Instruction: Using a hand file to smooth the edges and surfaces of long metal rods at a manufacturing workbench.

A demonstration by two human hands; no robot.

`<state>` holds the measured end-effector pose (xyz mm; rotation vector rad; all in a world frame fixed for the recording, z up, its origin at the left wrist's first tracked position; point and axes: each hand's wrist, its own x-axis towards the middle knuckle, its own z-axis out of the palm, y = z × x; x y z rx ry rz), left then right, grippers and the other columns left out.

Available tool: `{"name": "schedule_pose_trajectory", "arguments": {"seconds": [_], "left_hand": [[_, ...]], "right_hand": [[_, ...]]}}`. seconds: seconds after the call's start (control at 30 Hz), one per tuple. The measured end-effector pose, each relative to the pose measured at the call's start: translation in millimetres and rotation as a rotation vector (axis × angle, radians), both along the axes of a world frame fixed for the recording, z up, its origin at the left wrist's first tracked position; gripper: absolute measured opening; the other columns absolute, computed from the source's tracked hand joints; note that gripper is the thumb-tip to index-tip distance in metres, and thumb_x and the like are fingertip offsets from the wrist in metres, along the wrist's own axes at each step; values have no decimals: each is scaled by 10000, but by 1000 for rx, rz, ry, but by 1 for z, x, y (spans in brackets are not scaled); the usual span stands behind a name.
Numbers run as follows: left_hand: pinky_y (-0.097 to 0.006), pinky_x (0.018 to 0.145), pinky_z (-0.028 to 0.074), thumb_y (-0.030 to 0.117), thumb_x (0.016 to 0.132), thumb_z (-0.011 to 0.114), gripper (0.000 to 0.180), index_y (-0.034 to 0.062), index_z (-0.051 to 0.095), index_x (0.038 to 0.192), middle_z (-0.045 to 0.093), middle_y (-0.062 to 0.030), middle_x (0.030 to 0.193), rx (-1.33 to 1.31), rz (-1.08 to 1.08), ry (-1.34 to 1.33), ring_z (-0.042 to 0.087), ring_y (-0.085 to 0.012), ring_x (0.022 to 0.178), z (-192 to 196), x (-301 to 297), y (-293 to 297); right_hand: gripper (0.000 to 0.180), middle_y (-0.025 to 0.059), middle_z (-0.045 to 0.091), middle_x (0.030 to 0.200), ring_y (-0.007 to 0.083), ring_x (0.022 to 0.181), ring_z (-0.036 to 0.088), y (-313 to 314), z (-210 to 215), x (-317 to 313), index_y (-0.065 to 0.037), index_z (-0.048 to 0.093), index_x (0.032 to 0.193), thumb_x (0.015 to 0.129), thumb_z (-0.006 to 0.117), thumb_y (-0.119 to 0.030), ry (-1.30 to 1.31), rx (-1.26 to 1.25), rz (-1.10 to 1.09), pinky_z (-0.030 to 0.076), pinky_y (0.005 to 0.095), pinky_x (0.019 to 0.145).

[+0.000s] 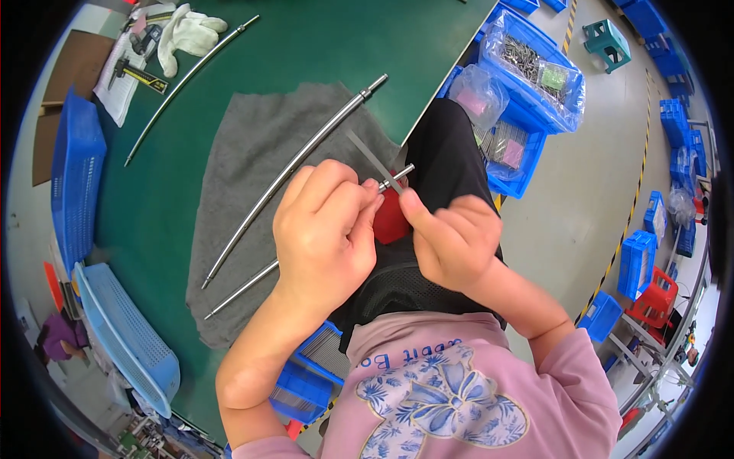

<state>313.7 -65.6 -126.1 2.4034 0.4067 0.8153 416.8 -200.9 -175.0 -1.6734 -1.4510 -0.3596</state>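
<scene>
My left hand [325, 229] is closed around a slim metal rod [248, 289]. The rod's stepped end [405, 174] sticks out past my fingertips, and its long tapered part runs down left over a grey cloth [252, 145]. My right hand [457, 239] pinches a thin flat grey strip [369, 155] between thumb and fingers. That strip crosses the rod just below its tip and appears to touch it. Another metal rod [294, 162] rests on the cloth, to the left of my hands. Something red [391, 220], partly hidden, shows beneath my hands.
A third rod [191, 73] lies on the green table [306, 46], near a white glove [189, 32] and a caliper [141, 76]. Blue baskets [126, 329] line the left edge. Blue bins [535, 153] with metal parts stand at right, beyond my knee.
</scene>
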Motion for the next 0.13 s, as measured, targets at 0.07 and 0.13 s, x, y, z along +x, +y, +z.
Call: {"name": "schedule_pose_trajectory", "arguments": {"seconds": [0.07,0.13], "left_hand": [[-352,530,400,-73,653,697,167,14,563,698,514,-72,710,16,-16,2,485,-247,607,0,-1,-1],[-353,531,401,-75,652,696,165,14,564,698,514,-73,711,28,-28,4,485,-248,608,-3,0,-2]], "right_hand": [[429,6,389,511,169,410,378,-16,-2,-5,18,685,1026,602,635,65,-6,-74,-13,330,294,465],[437,6,388,509,172,415,383,-15,-6,-1,18,685,1032,601,628,63,-4,-53,-3,338,295,473]]}}
